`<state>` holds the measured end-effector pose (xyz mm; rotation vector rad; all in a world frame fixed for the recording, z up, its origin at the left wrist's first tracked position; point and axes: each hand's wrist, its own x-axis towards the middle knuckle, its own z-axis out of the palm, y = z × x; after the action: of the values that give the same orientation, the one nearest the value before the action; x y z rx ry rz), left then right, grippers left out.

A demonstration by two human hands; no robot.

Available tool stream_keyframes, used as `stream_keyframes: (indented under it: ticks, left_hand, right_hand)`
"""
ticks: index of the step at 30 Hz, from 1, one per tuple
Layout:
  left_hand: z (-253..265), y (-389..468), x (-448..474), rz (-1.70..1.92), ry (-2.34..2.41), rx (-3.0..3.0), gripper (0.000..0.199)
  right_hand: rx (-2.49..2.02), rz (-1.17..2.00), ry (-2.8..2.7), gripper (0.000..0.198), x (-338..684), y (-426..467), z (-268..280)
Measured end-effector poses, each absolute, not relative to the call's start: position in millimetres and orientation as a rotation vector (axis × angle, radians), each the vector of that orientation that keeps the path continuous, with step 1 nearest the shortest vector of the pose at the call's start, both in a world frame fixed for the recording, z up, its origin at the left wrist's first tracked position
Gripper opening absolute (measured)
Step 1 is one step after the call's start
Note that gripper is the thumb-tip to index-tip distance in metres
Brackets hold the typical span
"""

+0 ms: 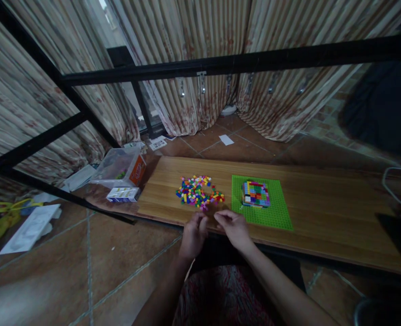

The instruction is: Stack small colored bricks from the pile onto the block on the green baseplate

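My left hand [194, 233] is closed at the front edge of the wooden board, its fingers curled in just below a pile of small colourful building bricks [195, 192]. Close beside it on the right, my right hand [232, 226] has thumb and forefinger pinched together. Whatever sits in either set of fingertips is too small to make out. To the right of the pile lies a green baseplate [277, 213]. On it stands a low block of multicoloured bricks [256, 194], built up in a roughly square shape.
The wooden board [326, 208] stretches far to the right. At its left end are a clear plastic box [115, 165] with an orange label and a small white-and-blue carton [123, 194]. A black metal frame [187, 68] and striped curtains [200, 36] stand behind.
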<state>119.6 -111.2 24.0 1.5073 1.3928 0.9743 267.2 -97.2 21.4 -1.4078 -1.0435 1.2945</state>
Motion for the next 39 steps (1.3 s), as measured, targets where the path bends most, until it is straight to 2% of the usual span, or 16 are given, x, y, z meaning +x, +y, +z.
stream_keyframes:
  ticks: [4, 9, 13, 18, 24, 30, 39]
  left_hand:
    - [22.8, -95.0, 107.9, 0.824, 1.658, 1.783, 0.009]
    - [15.7, -84.8, 109.4, 0.685, 1.792, 1.925, 0.011]
    - [12.4, -75.5, 112.1, 0.795, 1.752, 1.963, 0.009]
    - [7.9, -69.8, 106.4, 1.008, 1.609, 1.868, 0.009]
    - [4.6, -71.1, 100.5, 1.064, 1.57, 1.782, 0.015]
    - [4.3, -68.2, 98.8, 1.025, 1.554, 1.833, 0.017]
    - [5.5, -65.6, 99.2, 0.966, 1.549, 1.781, 0.024]
  right_hand:
    - [-1.57, 0.736, -1.599, 0.016, 270.1, -69.3, 16.8]
    - [-1.639, 0.455, -1.933, 0.016, 267.9, -53.1, 10.7]
    - [-1.629, 0.43, -1.943, 0.015, 264.3, -48.4, 8.7]
    - [-1.556, 0.627, -1.702, 0.015, 266.9, -50.0, 5.4]
    - [-1.464, 0.763, -1.414, 0.016, 286.5, -74.0, 19.0]
    - [-1.509, 0.596, -1.252, 0.018, 345.9, -87.4, 33.8]
    - [-1.686, 0.412, -1.119, 0.024, 404.6, -39.7, 25.1]
